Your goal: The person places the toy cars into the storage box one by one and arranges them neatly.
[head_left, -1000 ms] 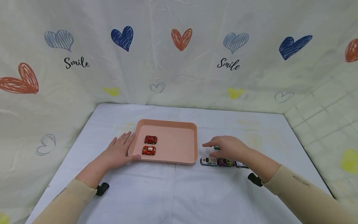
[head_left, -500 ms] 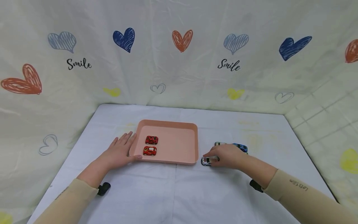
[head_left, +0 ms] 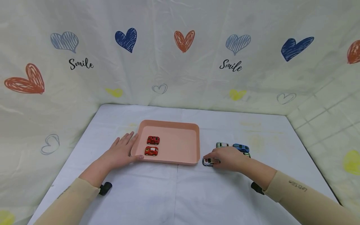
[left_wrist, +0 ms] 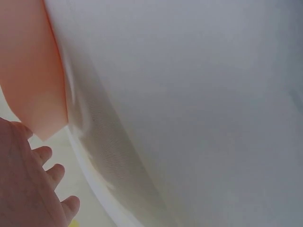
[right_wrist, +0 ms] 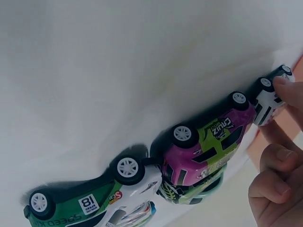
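My left hand (head_left: 121, 153) lies with fingers spread along the left edge of the pink tray (head_left: 177, 142), its thumb at the front corner. Inside that tray sit two red toy cars, one (head_left: 153, 140) behind the other (head_left: 151, 151). To the tray's right, my right hand (head_left: 230, 159) pinches a white toy car (head_left: 208, 162) between thumb and finger, low at the table. The right wrist view shows a purple and green toy car (right_wrist: 208, 146) right behind the white one, then a green and white toy car (right_wrist: 94, 203) in the same row.
Beyond my right hand stand a pale toy car (head_left: 222, 144) and a blue toy car (head_left: 241, 147), with a green one (head_left: 247, 154) partly hidden. A white cloth (head_left: 157, 190) covers the table. A curtain printed with hearts (head_left: 182, 72) hangs behind it.
My right hand has come down and nearer from over the back cars to the white toy car, and now grips it. The left hand stays at the tray.
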The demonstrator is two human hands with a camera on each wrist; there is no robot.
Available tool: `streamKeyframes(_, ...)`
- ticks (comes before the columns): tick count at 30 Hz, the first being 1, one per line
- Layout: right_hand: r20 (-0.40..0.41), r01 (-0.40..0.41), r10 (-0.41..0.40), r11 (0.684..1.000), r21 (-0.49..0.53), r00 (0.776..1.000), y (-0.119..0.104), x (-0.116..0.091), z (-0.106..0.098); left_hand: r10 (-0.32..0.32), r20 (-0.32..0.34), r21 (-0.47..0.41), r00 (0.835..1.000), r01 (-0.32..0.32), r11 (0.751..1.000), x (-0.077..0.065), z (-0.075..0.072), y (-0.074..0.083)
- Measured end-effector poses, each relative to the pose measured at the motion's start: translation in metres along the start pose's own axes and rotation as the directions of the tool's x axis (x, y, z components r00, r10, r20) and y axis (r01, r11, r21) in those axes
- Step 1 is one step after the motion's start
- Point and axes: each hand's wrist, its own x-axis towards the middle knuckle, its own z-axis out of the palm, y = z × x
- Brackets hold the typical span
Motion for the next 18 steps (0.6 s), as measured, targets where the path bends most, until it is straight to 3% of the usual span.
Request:
streamKeyframes(7,0.016,-0.070,0.070,0.998,0.006,0.997,-0.0027,0.0009,0.0028,0.002,0.003,0.003,1.000,-0.002,1.000,0.0017,-0.0008,0.0015)
streamKeyframes(18,0.004,-0.066,0.066,0.998,0.012,0.998,-0.0036,0.0010,0.0035,-0.014,-0.004,-0.002,1.000,0.014,1.000,0.0011,0.0038,0.0000)
